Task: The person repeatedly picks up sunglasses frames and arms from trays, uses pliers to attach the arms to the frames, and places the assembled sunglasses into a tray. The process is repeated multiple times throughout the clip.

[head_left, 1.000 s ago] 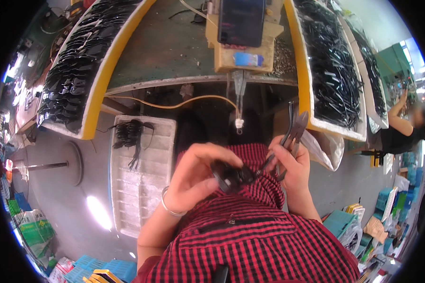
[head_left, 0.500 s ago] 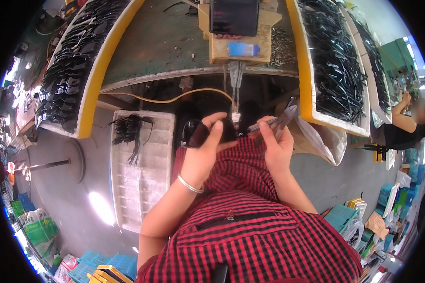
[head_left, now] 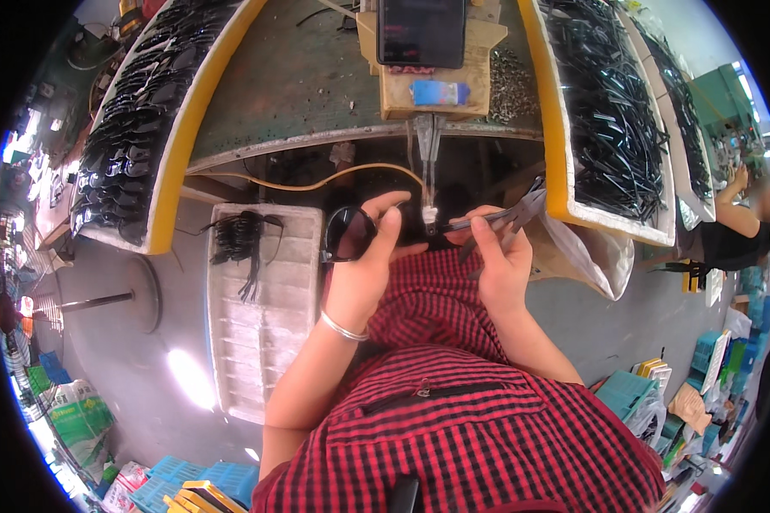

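My left hand [head_left: 370, 267] grips a pair of dark sunglasses [head_left: 348, 232], held up just below the tip of a fixed screwdriver [head_left: 428, 167] that hangs from a wooden block [head_left: 436, 81] on the bench edge. My right hand [head_left: 496, 256] pinches the glasses' thin arm [head_left: 470, 224] near the driver tip. It also holds several more loose arms [head_left: 513, 218] between its fingers. A silver bracelet sits on my left wrist.
A white foam tray [head_left: 261, 316] with several dark glasses [head_left: 239, 239] stands to my left. Yellow-rimmed trays of dark glasses [head_left: 128, 145] and arms [head_left: 607, 120] flank the green bench [head_left: 299, 77]. A phone [head_left: 421, 30] lies on the block. Another person [head_left: 736, 222] sits at far right.
Both hands rose from my lap to the screwdriver tip, bringing the sunglasses and the arm with them. The left hand turned the glasses lens-up.
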Motion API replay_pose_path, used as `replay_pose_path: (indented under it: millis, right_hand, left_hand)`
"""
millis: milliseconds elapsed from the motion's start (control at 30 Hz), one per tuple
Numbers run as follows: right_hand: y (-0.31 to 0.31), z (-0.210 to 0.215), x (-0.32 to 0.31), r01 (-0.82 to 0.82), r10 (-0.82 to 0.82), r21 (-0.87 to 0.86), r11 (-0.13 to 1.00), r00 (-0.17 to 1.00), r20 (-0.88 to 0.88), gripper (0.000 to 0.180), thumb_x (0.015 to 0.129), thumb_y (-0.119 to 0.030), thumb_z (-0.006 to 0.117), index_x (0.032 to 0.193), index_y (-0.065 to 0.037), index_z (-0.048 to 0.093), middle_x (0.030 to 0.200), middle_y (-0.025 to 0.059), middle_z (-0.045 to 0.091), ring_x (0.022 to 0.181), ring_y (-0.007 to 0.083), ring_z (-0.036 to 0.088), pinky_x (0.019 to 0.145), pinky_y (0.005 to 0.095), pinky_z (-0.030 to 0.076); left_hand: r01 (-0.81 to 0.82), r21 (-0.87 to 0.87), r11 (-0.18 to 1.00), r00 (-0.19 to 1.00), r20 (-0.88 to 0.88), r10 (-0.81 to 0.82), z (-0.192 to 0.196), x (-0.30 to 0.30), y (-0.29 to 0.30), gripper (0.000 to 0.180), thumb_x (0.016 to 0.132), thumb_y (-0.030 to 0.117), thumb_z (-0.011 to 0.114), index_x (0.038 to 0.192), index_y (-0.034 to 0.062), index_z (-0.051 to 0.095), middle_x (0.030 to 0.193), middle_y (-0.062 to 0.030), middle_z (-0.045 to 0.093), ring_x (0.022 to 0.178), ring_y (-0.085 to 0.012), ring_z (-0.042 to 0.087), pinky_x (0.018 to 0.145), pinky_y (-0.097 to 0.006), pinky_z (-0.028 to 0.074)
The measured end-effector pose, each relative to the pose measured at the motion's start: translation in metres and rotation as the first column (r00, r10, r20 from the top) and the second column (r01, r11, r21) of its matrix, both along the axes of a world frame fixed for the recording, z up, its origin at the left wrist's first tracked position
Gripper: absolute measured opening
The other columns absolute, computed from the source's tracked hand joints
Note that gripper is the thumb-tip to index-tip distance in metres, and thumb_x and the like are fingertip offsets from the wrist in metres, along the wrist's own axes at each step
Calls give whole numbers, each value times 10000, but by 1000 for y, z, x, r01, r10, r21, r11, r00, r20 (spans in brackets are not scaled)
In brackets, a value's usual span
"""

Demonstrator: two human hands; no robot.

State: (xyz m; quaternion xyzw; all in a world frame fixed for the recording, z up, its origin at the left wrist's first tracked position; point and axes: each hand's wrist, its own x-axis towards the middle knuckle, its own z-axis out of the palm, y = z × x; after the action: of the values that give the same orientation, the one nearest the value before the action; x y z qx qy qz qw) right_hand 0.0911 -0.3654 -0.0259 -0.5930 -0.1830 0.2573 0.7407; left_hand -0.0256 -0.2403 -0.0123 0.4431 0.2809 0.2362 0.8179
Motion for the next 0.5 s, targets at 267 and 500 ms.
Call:
replay_pose_path:
  millis: [267,500]
  right_hand:
    - [-1,-1,1,-1,2,33,999,999,-46,164,961,-103,586,1067,23,580,963,131,671,839,200,681,773,302,545]
    - [0,0,-2,-2,2,13,1000,1000,0,182,972,-102,556,1087,38,571,954,146,670,846,224,684,791,351,568]
  left_hand:
    - [15,54,998,999,48,-18,-4,-3,-1,340,1024,214,469,1284,4,523,1137,-97,591,1035,-180,607,880,-382,565]
    - [30,71,997,997,68,-35,-7,-4,1,347,1022,210,473,1302,8,508,1122,-99,600,1018,-177,617,889,-371,560]
